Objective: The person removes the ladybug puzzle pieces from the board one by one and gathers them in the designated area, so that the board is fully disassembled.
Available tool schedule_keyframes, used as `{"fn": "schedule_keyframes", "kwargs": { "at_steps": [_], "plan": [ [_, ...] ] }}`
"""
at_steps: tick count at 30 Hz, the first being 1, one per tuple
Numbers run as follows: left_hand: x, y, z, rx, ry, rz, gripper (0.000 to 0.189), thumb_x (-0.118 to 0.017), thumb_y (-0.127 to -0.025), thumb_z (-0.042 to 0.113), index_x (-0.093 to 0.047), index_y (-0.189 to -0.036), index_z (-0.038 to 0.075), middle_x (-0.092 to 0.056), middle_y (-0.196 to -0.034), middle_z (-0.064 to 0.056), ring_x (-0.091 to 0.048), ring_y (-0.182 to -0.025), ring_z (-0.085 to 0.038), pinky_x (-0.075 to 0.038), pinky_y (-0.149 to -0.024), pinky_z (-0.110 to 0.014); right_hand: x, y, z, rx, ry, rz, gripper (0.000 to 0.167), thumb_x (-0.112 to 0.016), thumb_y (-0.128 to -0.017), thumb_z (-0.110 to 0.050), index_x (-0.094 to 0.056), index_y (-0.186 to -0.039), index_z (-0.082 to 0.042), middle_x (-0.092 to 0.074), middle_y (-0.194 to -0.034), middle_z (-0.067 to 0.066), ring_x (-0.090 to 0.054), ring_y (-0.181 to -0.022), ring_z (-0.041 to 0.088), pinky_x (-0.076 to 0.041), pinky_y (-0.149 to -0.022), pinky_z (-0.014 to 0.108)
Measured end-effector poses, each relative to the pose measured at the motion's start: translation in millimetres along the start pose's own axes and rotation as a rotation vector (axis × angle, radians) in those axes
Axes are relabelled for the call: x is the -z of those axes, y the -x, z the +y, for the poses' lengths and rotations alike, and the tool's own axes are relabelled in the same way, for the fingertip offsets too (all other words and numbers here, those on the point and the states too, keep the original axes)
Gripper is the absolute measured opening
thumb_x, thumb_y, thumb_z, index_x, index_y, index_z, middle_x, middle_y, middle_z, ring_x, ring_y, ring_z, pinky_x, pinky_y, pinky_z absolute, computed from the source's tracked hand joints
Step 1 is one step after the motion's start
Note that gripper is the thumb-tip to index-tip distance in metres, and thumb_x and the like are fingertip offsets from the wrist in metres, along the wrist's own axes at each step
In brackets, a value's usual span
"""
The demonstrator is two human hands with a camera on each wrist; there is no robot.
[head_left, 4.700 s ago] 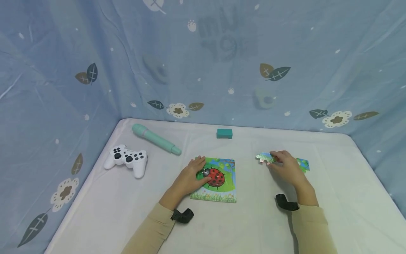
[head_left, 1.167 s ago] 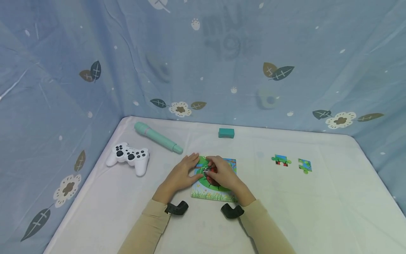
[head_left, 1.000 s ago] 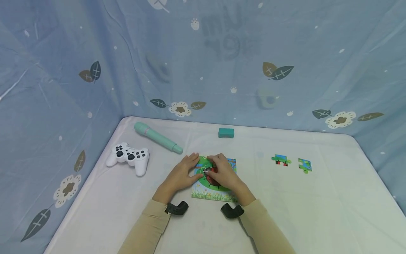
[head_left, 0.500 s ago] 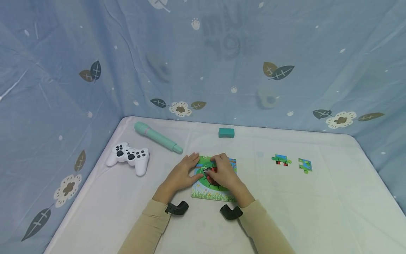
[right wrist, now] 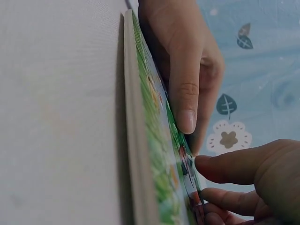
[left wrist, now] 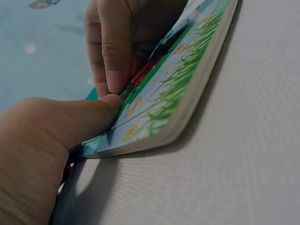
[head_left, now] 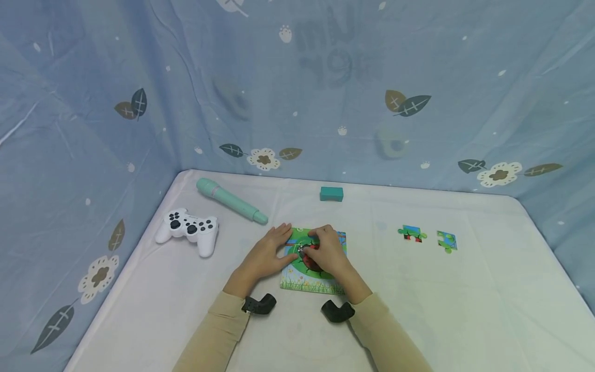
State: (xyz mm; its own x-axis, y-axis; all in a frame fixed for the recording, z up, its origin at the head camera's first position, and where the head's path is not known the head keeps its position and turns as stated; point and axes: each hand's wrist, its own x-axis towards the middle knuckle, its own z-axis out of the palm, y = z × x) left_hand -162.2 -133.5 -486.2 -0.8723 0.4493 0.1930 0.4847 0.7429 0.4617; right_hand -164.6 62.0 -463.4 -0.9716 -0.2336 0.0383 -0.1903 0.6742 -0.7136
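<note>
A square ladybug jigsaw board (head_left: 307,284) lies flat on the white table in the head view. My left hand (head_left: 266,256) rests at its left side, fingers stretched toward the far corner and thumb on the picture. Over the middle of the board is my right hand (head_left: 328,254), thumb and forefinger bent together on a puzzle piece near the ladybug's head; the fingers cover most of that piece. The left wrist view shows the left thumb (left wrist: 89,115) beside the right fingertips on the board's surface. Farther right lie a puzzle piece with red parts (head_left: 411,231) and a corner puzzle piece (head_left: 447,240).
A white game controller (head_left: 188,230) sits on the left of the table. Behind it is a mint-green toy microphone (head_left: 232,201). A small teal block (head_left: 331,194) stands at the back, close to the blue patterned cloth (head_left: 334,103).
The right hand came from the right, where it held a puzzle piece, to the board. Over the last second its fingers shifted only slightly. The left hand stayed on the board.
</note>
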Motion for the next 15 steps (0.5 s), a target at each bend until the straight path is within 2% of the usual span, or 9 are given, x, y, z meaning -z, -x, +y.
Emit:
{"fn": "schedule_keyframes", "kwargs": {
  "at_steps": [6, 15],
  "plan": [
    [1.8, -0.2, 1.3, 0.016, 0.013, -0.015, 0.073, -0.066, -0.087, 0.044, -0.042, -0.142, 0.002, -0.037, -0.150, -0.009, -0.031, -0.141, -0.023, -0.021, -0.120, -0.038, 1.4, 0.4, -2.3, -0.032, -0.029, -0.008, 0.040, -0.072, -0.084, -0.017, -0.062, -0.117, 0.003, -0.052, -0.120, 0.020, -0.051, -0.107, 0.030, -0.050, -0.093, 0.046],
    [2.2, -0.9, 1.9, 0.026, 0.020, -0.023, 0.073, -0.066, -0.087, 0.043, -0.041, -0.142, 0.002, -0.037, -0.150, -0.010, -0.031, -0.141, -0.023, -0.021, -0.120, -0.039, 3.4, 2.1, -3.9, -0.028, -0.056, -0.003, 0.039, -0.072, -0.083, -0.015, -0.063, -0.116, 0.004, -0.052, -0.117, 0.020, -0.051, -0.104, 0.030, -0.049, -0.091, 0.046]
  ]
}}
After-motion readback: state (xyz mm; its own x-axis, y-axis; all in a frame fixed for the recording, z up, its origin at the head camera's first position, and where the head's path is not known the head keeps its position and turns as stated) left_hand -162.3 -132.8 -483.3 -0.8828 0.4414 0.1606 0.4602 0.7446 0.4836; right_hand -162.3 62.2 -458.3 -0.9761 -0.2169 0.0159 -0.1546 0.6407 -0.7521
